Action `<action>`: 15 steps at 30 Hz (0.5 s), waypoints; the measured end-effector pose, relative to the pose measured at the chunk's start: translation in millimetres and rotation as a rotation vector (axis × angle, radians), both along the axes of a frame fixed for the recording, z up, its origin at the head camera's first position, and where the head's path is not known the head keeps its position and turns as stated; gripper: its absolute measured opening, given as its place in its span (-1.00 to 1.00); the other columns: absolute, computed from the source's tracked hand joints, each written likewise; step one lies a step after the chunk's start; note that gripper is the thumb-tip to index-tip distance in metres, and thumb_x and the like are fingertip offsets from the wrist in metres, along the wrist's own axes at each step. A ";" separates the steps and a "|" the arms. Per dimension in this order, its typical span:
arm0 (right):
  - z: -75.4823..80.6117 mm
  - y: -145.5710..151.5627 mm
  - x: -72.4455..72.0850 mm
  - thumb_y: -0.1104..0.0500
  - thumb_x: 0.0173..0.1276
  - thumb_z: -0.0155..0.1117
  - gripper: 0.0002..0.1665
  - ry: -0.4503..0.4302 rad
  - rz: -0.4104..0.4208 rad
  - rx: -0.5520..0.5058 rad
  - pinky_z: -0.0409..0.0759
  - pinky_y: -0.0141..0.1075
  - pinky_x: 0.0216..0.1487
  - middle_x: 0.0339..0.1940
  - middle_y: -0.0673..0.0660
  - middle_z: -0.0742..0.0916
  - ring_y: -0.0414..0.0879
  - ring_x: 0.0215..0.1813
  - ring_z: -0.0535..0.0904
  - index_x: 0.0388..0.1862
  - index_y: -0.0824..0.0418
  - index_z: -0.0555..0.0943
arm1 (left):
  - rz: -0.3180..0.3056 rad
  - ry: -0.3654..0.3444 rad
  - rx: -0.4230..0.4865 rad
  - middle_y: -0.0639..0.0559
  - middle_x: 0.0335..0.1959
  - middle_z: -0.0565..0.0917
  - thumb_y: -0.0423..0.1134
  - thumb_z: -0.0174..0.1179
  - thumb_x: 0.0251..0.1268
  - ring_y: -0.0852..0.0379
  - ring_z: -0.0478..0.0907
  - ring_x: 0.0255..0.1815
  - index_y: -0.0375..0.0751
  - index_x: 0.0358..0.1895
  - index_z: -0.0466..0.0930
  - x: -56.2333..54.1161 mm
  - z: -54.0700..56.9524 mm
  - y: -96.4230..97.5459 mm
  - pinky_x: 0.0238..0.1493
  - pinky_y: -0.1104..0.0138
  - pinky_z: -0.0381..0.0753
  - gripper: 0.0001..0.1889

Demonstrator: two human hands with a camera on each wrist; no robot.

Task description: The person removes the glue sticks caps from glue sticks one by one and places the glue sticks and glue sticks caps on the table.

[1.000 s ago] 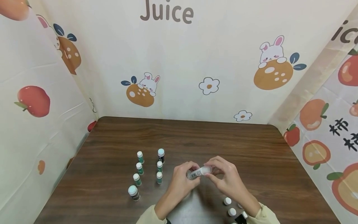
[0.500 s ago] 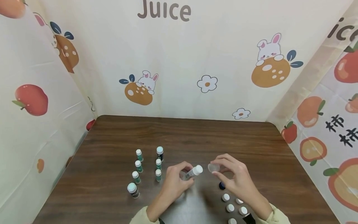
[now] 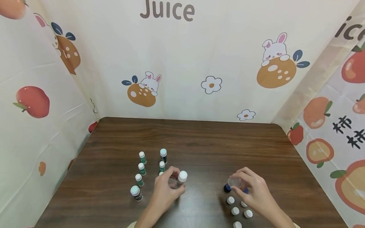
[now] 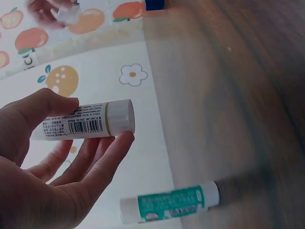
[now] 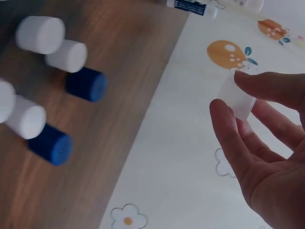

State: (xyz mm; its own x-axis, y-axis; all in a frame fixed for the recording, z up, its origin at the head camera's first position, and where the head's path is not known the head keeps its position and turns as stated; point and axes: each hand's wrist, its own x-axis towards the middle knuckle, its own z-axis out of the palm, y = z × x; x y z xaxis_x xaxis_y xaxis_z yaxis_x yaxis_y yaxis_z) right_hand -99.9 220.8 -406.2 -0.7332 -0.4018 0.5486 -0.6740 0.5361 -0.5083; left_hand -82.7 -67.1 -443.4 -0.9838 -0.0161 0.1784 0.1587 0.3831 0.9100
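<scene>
Between the thumb and fingers of my left hand (image 3: pixel 165 191) is a glue stick (image 3: pixel 182 177), its pale end bare of a cap. Its white label with print and a barcode (image 4: pixel 86 126) faces the left wrist camera. My right hand (image 3: pixel 255 191) pinches a translucent whitish cap (image 5: pixel 237 98) by its sides, well apart from the glue stick. In the head view this cap (image 3: pixel 233 182) is just above a dark blue cap (image 3: pixel 227 188). A green-labelled glue stick (image 4: pixel 171 204) stands near my left hand.
Two rows of capped glue sticks stand on the left of the brown table (image 3: pixel 199 142), several green-labelled (image 3: pixel 142 169) and some dark-labelled (image 3: pixel 137 193). Several loose white caps (image 3: pixel 235 211) and blue caps (image 5: pixel 86 84) sit at the right. A printed curtain (image 3: pixel 182 57) borders the table.
The two hands have moved apart, after the right hand pulled the translucent cap off the glue stick. The left hand has gone left with the glue stick, the right hand right with the cap.
</scene>
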 end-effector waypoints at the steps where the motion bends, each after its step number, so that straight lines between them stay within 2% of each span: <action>1: -2.0 2.1 2.0 0.52 -0.33 0.55 -0.43 -0.007 -0.013 0.002 0.49 -0.57 -0.49 -0.33 -0.08 0.58 -0.31 -0.50 0.44 -0.29 0.10 0.64 | 0.004 -0.008 -0.001 0.16 -0.36 0.60 -0.44 0.39 -0.16 0.13 0.56 -0.23 -0.01 -0.31 0.51 1.4 -0.2 -1.5 -0.31 0.31 0.67 -0.66; 7: -14.6 14.0 11.1 0.51 -0.32 0.56 -0.46 -0.039 -0.050 -0.026 0.48 -0.57 -0.55 -0.38 -0.08 0.56 -0.27 -0.50 0.44 -0.31 0.11 0.64 | 0.031 -0.044 -0.028 0.15 -0.37 0.58 -0.46 0.38 -0.18 0.11 0.57 -0.23 -0.02 -0.32 0.50 7.7 -2.0 -11.3 -0.31 0.36 0.65 -0.65; 11: -22.8 19.7 19.9 0.47 -0.35 0.58 -0.44 -0.057 -0.101 0.012 0.40 -0.59 -0.57 -0.39 -0.15 0.53 -0.31 -0.53 0.43 -0.33 0.05 0.63 | 0.059 -0.083 -0.037 0.12 -0.37 0.57 -0.48 0.36 -0.19 0.11 0.57 -0.24 -0.03 -0.33 0.49 12.6 -4.5 -17.6 -0.31 0.40 0.64 -0.65; 15: -31.1 24.1 31.6 0.43 -0.35 0.60 -0.46 -0.124 -0.168 0.048 0.35 -0.55 -0.61 -0.43 -0.16 0.50 -0.32 -0.53 0.39 -0.35 0.03 0.63 | 0.096 -0.117 -0.039 0.13 -0.41 0.57 -0.48 0.35 -0.21 0.13 0.56 -0.29 -0.02 -0.35 0.50 17.6 -7.7 -23.0 -0.35 0.42 0.64 -0.66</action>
